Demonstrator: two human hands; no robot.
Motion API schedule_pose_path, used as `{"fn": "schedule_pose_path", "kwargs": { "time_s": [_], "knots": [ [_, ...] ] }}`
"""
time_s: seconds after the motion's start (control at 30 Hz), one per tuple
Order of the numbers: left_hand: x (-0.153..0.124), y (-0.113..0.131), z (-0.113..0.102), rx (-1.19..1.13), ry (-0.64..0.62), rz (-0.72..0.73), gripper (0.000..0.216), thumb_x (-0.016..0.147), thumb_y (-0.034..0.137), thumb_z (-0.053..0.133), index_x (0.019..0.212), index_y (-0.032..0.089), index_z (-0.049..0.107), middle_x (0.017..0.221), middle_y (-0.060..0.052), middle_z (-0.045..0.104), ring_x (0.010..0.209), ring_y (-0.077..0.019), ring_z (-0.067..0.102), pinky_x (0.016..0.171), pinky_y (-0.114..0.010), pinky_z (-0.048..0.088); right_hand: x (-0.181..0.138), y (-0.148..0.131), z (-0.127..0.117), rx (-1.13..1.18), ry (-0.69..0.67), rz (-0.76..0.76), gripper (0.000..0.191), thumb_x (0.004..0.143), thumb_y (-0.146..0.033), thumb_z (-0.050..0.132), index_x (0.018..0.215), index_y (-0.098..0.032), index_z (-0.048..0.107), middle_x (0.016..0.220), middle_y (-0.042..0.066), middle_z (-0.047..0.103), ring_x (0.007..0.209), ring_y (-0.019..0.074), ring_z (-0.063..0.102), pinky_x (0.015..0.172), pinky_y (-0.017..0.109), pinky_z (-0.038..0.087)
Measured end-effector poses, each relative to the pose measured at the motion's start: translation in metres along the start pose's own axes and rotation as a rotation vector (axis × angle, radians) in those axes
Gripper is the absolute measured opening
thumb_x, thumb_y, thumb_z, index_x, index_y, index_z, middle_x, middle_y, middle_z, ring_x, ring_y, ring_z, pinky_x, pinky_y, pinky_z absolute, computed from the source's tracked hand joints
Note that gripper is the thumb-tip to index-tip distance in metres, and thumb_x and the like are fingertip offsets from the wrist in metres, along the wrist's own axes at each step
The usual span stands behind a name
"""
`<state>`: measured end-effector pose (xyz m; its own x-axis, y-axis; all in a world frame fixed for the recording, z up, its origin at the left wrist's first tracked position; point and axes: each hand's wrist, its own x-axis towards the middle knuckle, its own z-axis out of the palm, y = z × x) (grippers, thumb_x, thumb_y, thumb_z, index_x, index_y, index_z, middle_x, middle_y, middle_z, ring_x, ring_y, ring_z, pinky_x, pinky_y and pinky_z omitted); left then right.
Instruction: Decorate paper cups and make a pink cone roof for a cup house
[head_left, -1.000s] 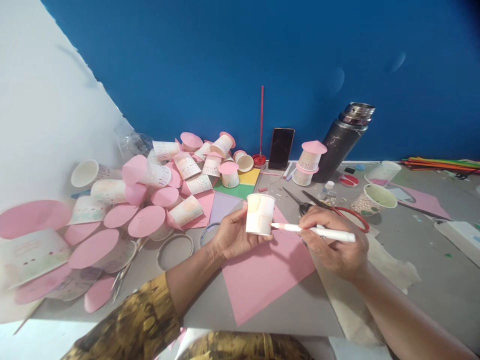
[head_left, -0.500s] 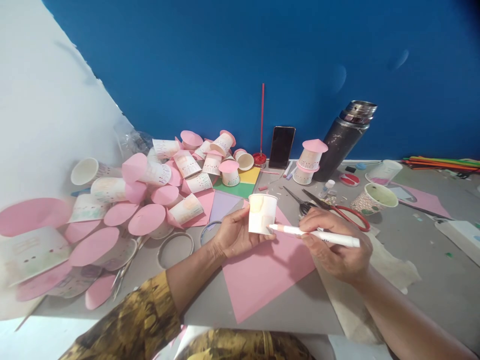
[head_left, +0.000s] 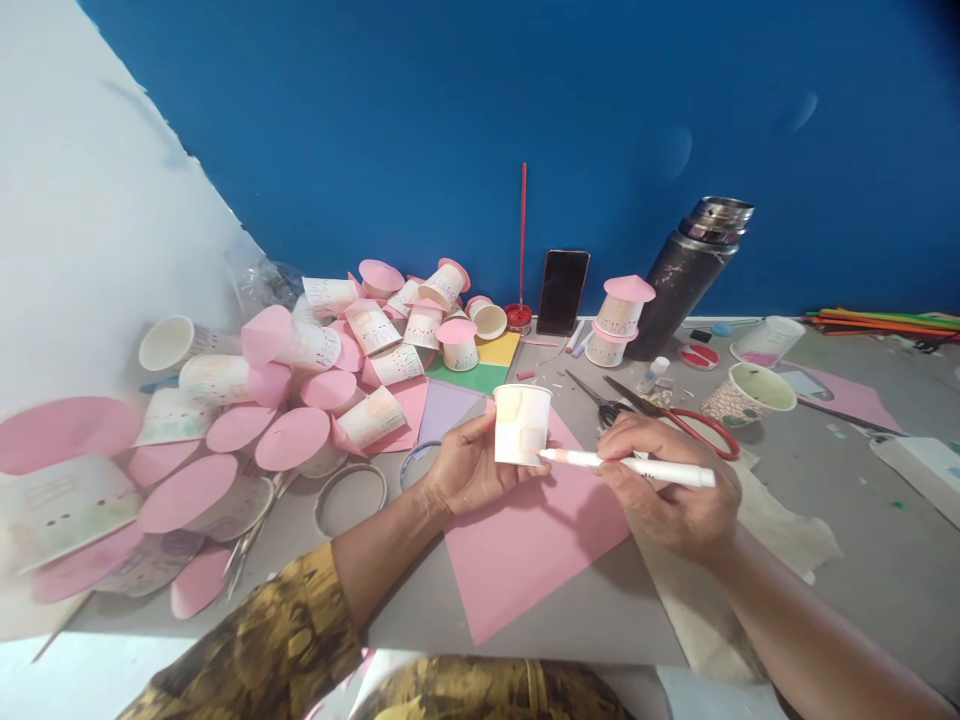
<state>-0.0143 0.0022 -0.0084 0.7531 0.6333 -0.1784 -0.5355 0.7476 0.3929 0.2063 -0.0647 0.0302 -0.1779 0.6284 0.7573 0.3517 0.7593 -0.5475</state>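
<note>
A small white paper cup [head_left: 517,425] with pale yellow and peach patches stands upright in my left hand [head_left: 469,470], whose fingers wrap its left side and base. My right hand [head_left: 671,485] pinches a white marker pen [head_left: 660,470] held nearly level. The pen's tip meets the cup's lower right side, by the peach patch. Beneath both hands lies a sheet of pink paper [head_left: 525,570] on the grey table.
Many decorated cups with pink paper roofs [head_left: 292,440] are heaped at the left. Behind my right hand lie scissors [head_left: 675,415], a patterned cup [head_left: 750,395] and a dark flask [head_left: 686,280]. A phone [head_left: 564,292] leans on the blue wall; a stacked cup tower [head_left: 619,320] stands beside it.
The cup and the pen have shifted very slightly left in the view. Both hands keep their grip, and the pen's tip stays at the cup's lower right side.
</note>
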Motion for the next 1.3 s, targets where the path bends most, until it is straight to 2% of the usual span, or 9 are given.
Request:
{"fn": "schedule_pose_path", "kwargs": {
  "time_s": [0.3,0.53,0.8,1.1,1.3],
  "knots": [
    [-0.0009,0.0019,0.0027,-0.034,-0.001,-0.018,0.042,0.102,0.028,0.045,0.132,0.003,0.062,0.108,-0.02,0.078,0.098,-0.03,0.076,0.087,-0.042,0.058,-0.0008,0.0019,-0.0026,-0.009,0.019,0.053,0.012,0.089,-0.012,0.065,0.093,-0.023,0.067,0.074,0.001,0.066,0.061,0.0159,0.06,0.058,0.031,0.049],
    [-0.0006,0.0027,0.0004,0.008,-0.058,-0.037,0.043,0.102,0.031,0.046,0.129,0.003,0.064,0.108,-0.021,0.079,0.098,-0.0306,0.077,0.091,-0.043,0.056,0.0,-0.0008,-0.0042,-0.051,0.127,0.076,0.011,0.088,-0.013,0.067,0.093,-0.022,0.069,0.076,0.002,0.07,0.069,0.0189,0.067,0.064,0.033,0.053],
    [-0.0001,-0.0026,-0.0005,0.019,-0.025,-0.005,0.041,0.102,0.033,0.048,0.125,0.005,0.066,0.107,-0.017,0.078,0.095,-0.0283,0.074,0.089,-0.045,0.055,0.0005,-0.0004,0.0025,0.024,0.05,-0.059,0.021,0.088,-0.007,0.067,0.103,-0.021,0.069,0.08,0.004,0.071,0.069,0.0186,0.064,0.066,0.035,0.053],
    [0.0014,-0.0034,-0.0027,0.078,0.0,0.031,0.042,0.103,0.036,0.048,0.125,0.006,0.067,0.106,-0.017,0.077,0.096,-0.0295,0.073,0.089,-0.047,0.056,0.0004,-0.001,0.0032,0.003,0.008,-0.072,0.02,0.088,-0.006,0.067,0.102,-0.021,0.068,0.082,0.004,0.072,0.07,0.0183,0.065,0.068,0.035,0.053],
    [0.0008,-0.0004,-0.0055,0.061,-0.05,-0.029,0.044,0.103,0.036,0.047,0.125,0.004,0.067,0.109,-0.019,0.078,0.094,-0.0301,0.075,0.09,-0.046,0.055,0.0005,0.0001,-0.002,-0.024,0.03,-0.033,0.018,0.088,-0.007,0.065,0.098,-0.023,0.067,0.078,0.001,0.068,0.067,0.0172,0.062,0.064,0.033,0.051]
  ]
}}
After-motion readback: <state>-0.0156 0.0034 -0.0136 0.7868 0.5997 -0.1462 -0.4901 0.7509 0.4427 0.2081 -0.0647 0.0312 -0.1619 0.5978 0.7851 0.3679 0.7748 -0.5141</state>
